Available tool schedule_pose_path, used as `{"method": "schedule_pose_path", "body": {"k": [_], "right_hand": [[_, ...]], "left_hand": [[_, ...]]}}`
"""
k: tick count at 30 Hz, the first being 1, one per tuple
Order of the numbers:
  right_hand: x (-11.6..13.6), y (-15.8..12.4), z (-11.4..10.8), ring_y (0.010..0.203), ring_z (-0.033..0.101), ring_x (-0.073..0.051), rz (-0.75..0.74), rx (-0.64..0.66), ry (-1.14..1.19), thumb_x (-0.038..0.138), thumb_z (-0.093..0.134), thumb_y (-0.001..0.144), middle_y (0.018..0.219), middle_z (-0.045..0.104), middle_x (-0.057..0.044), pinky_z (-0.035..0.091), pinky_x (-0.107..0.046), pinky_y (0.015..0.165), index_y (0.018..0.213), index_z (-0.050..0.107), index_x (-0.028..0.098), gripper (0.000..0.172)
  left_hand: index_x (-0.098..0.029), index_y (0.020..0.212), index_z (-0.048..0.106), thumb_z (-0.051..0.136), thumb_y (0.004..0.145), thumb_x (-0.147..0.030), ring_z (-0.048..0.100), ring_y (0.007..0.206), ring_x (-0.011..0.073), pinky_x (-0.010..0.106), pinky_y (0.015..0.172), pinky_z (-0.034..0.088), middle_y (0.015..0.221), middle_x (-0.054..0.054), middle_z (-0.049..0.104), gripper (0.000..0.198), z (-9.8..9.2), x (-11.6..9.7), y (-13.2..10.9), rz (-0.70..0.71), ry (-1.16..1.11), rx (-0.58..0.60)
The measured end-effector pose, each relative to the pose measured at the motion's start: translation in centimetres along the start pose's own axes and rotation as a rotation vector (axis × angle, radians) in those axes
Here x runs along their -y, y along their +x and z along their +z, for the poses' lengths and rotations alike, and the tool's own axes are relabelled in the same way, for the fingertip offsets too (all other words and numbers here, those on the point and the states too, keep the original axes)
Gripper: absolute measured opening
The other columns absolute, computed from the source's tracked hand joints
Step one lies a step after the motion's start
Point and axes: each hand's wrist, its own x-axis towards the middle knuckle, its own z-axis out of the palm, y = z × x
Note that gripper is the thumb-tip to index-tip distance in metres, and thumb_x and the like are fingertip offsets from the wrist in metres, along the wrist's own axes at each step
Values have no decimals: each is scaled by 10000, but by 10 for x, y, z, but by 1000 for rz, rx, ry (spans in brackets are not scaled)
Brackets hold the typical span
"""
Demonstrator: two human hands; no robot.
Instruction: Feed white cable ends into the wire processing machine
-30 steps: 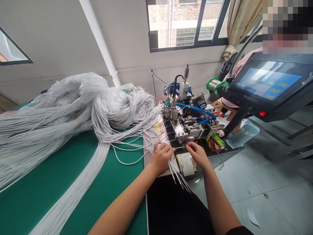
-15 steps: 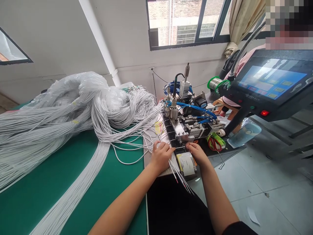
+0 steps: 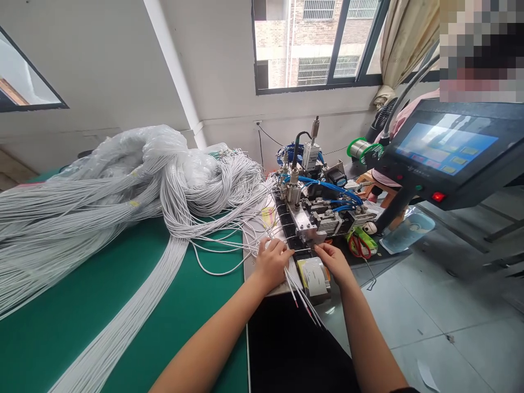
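Note:
My left hand [image 3: 271, 263] is closed round a small bunch of thin white wires [image 3: 302, 297] whose red-tipped ends stick out toward me past the bench edge. My right hand [image 3: 333, 261] is pinched on a single thin wire just in front of the small soldering machine [image 3: 315, 204] with blue air hoses. Both hands rest at the front of the machine's black base, beside a small taped white box [image 3: 314, 274].
A big heap of white wire bundles [image 3: 123, 185], partly in clear plastic, covers the green bench mat [image 3: 73, 316] at the left. A touch-screen control panel [image 3: 448, 150] on an arm stands at the right. Red-handled scissors [image 3: 358, 243] lie by the machine. Another person sits behind the panel.
The view has tilted slightly, so everything sits lower in the frame. Both hands stay at the machine's front; the right hand has shifted a little with its wire.

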Motion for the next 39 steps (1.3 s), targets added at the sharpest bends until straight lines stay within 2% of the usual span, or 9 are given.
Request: {"method": "schedule_pose_path", "body": {"k": [4, 7, 15, 18, 22, 25, 28, 33, 39], "right_hand": [[13, -11, -5, 565, 468, -138, -124, -156, -187, 551, 615, 759, 583, 534, 16, 373, -253, 546, 682, 598, 167, 392], [32, -26, -6, 575, 485, -141, -165, -125, -240, 507, 593, 808, 620, 562, 5, 381, -252, 550, 717, 613, 175, 345], [67, -63, 8, 580, 522, -132, -346, 409, -412, 300, 585, 851, 821, 658, -20, 424, -239, 540, 1084, 693, 254, 261], [68, -66, 15, 667, 589, -150, -429, 491, -393, 254, 531, 882, 866, 673, -34, 471, -255, 627, 1053, 717, 274, 253], [63, -61, 15, 818, 644, -207, -468, 207, -276, 300, 576, 874, 895, 706, -57, 503, -310, 751, 939, 747, 252, 189], [55, -56, 12, 773, 656, -218, -337, -99, -164, 366, 651, 828, 862, 721, -55, 518, -317, 706, 918, 741, 231, 186], [45, -52, 12, 760, 662, -218, -226, -270, -47, 410, 701, 781, 860, 729, -58, 525, -311, 692, 889, 737, 207, 232], [36, -48, 15, 734, 645, -209, -161, -323, -3, 450, 698, 777, 818, 723, -69, 510, -294, 653, 901, 740, 176, 303], [36, -48, 11, 480, 435, -88, -142, -161, 71, 460, 636, 831, 783, 679, -42, 339, -229, 433, 975, 725, 171, 335]], "left_hand": [[-220, 1040, 636, 585, 744, -110, 527, 1047, 260, 469, 956, 315, 1061, 74, 643, 320, 2, 1, 0, -66, 1, -7], [-235, 1044, 641, 576, 804, -143, 524, 1072, 261, 467, 955, 321, 1108, 76, 637, 265, 2, 1, 0, -85, 4, -50], [-256, 1006, 665, 581, 882, -222, 585, 961, 196, 406, 928, 322, 993, 30, 679, 154, -2, 2, 2, -32, -32, -116], [-258, 978, 664, 552, 905, -210, 596, 967, 179, 394, 948, 307, 955, 11, 693, 142, -2, 3, 1, 21, -62, -107], [-258, 1041, 642, 479, 927, -149, 607, 989, 144, 365, 995, 283, 948, -13, 702, 226, -5, 2, 1, 125, -119, -84], [-246, 1078, 624, 481, 941, -168, 623, 941, 126, 347, 991, 290, 924, -21, 707, 213, -8, 0, 2, 131, -129, -92], [-242, 1041, 630, 486, 948, -187, 626, 893, 126, 350, 973, 298, 882, -21, 711, 179, -9, -2, 3, 109, -137, -98], [-223, 941, 635, 502, 940, -191, 614, 827, 119, 343, 932, 309, 816, -28, 695, 137, -7, -1, 2, 124, -147, -107], [-216, 899, 638, 490, 930, -172, 600, 824, 129, 348, 918, 306, 789, -23, 678, 158, -4, -1, 2, 113, -111, -108]]}}
